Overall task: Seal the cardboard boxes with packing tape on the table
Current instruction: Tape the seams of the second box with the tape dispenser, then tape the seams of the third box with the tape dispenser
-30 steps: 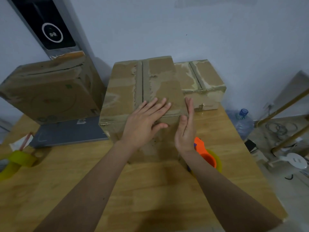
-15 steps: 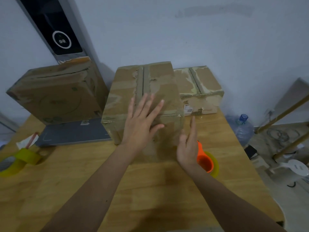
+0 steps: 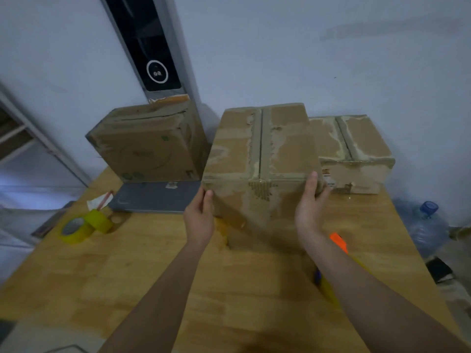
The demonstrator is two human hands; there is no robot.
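The middle cardboard box (image 3: 262,151) has a strip of tape along its top seam and sits at the back of the wooden table (image 3: 122,266). My left hand (image 3: 200,216) grips its front left corner, thumb on the front face. My right hand (image 3: 309,206) grips its front right corner, thumb on the front and fingers hidden round the side. The box's near bottom edge appears raised off the table, with shadow under it. An orange and yellow tape dispenser (image 3: 338,241) lies on the table, partly hidden behind my right forearm.
A larger box (image 3: 145,149) leans at the back left on a flat grey device (image 3: 155,198). A smaller taped box (image 3: 356,151) stands at the back right. Two yellow tape rolls (image 3: 79,226) lie near the left edge. A water bottle (image 3: 424,225) stands on the floor, right.
My left hand has left the box top and moved to its left corner. My right hand has moved up to the right corner. Both now grip the box.
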